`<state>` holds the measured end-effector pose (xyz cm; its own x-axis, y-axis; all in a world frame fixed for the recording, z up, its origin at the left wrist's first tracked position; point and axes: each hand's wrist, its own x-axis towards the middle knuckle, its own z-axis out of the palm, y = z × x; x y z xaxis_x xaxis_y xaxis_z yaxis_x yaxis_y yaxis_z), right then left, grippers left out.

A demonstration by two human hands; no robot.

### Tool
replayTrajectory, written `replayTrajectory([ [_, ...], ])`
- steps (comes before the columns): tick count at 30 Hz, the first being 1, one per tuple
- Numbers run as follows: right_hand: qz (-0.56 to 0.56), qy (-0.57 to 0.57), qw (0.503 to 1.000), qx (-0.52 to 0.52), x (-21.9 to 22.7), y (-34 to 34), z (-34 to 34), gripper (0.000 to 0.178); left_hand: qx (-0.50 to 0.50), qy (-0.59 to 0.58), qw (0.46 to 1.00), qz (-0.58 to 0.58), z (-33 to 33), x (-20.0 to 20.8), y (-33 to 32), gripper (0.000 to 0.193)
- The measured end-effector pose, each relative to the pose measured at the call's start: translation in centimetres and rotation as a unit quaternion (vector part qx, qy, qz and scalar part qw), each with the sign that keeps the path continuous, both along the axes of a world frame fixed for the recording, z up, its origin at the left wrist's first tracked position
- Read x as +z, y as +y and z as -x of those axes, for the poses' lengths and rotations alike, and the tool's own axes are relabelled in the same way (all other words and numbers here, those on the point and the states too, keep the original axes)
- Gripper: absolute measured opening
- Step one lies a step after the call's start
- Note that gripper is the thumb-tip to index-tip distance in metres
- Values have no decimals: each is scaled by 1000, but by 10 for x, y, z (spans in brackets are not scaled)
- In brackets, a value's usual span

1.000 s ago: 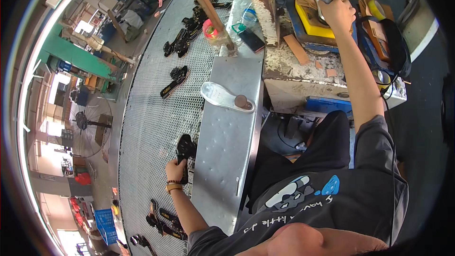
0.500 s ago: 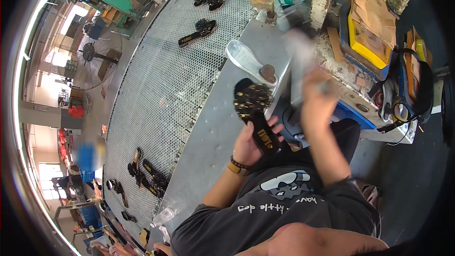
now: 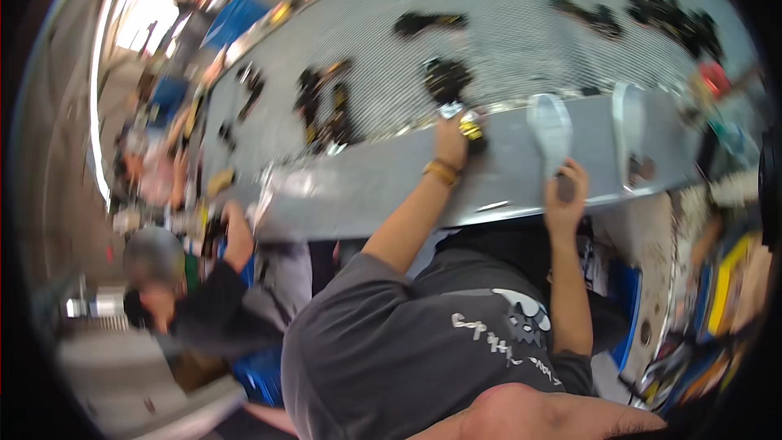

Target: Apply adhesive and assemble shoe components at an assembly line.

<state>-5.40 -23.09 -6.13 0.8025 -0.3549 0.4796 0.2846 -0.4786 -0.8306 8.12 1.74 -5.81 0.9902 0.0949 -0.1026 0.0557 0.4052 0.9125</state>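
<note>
A black slide sandal with gold bits on its strap (image 3: 448, 80) is in my left hand (image 3: 450, 143), at the border of the mesh surface and the metal ledge. The fingers are closed around its middle, and motion blurs its heel end. My right hand (image 3: 566, 200) is closed on the heel end of a pale, sole-shaped plate (image 3: 551, 124) with a round brown knob. That plate is over the metal ledge; I cannot tell whether it touches. A second pale sole-shaped plate (image 3: 628, 118), also with a brown knob, lies on the ledge farther right.
Several black sandals (image 3: 327, 106) lie on the grey mesh surface (image 3: 505, 41) beyond the metal ledge (image 3: 383, 183). A co-worker (image 3: 236, 293) sits close on my left. A red container (image 3: 715, 79) stands at the far right; a yellow-edged tray (image 3: 727, 281) is below it.
The view has turned left. My left hand has carried the sandal from near my lap out to the mesh's edge. My right hand, blurred before, now holds a sole-shaped plate over the ledge.
</note>
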Motion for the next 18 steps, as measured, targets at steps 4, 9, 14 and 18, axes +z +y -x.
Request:
replayTrajectory([
  [4, 28, 68, 997, 40, 17, 14, 5, 27, 23, -7, 996, 90, 5, 12, 13, 26],
  [9, 128, 60, 988, 56, 5, 14, 3, 25, 18, -62, 998, 19, 12, 4, 20, 28],
  [14, 154, 58, 986, 26, 8, 8, 8, 26, 27, -77, 983, -165, 18, 9, 1, 27],
  [18, 151, 75, 985, 29, 1, 11, 8, 27, 48, -66, 976, -201, 28, 16, 5, 27],
])
